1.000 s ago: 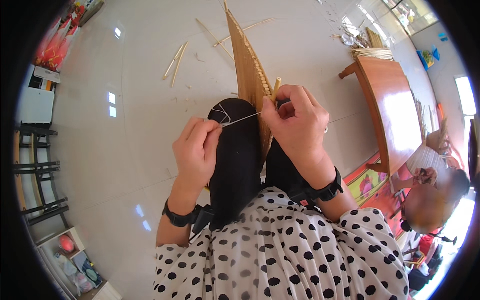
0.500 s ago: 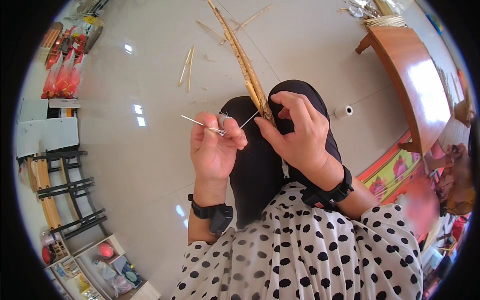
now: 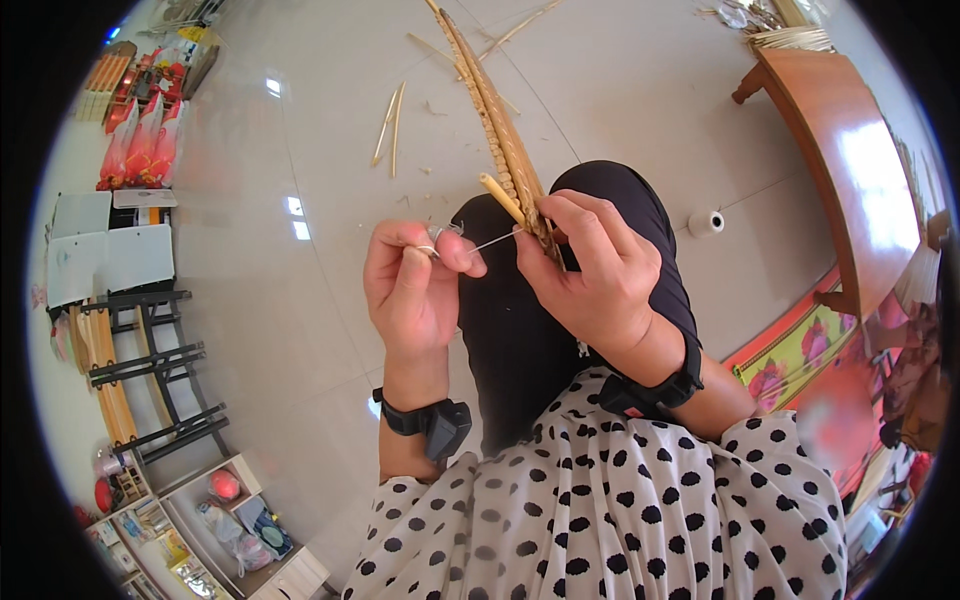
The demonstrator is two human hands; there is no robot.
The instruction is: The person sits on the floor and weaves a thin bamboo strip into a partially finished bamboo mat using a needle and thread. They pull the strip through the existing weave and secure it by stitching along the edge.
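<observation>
My left hand (image 3: 412, 285) is closed in a pinch on a thin white thread (image 3: 497, 239), whose taut length runs across to a long tan reed bundle (image 3: 510, 150). A greyish band or wrap shows at its fingers; I cannot make out its kind. My right hand (image 3: 595, 250) grips the lower end of the bundle, thumb on the near side and fingers curled over the other. One side of the bundle carries a row of knobbly stitches or plaits. A short pale stalk (image 3: 500, 195) sticks out beside it, just above the thread. Both hands are above my dark-trousered knees.
Loose pale stalks (image 3: 390, 130) lie on the tiled floor ahead. A white spool (image 3: 705, 222) rests right of my knees. The wooden bench (image 3: 825, 150) stands at right. Folded black-framed stools (image 3: 155, 370) and an open drawer unit (image 3: 215, 520) line the left wall.
The thin white length that stuck out left of my left fingers no longer shows. My right fingers have closed in around the bundle, and the short stalk now stands off from it.
</observation>
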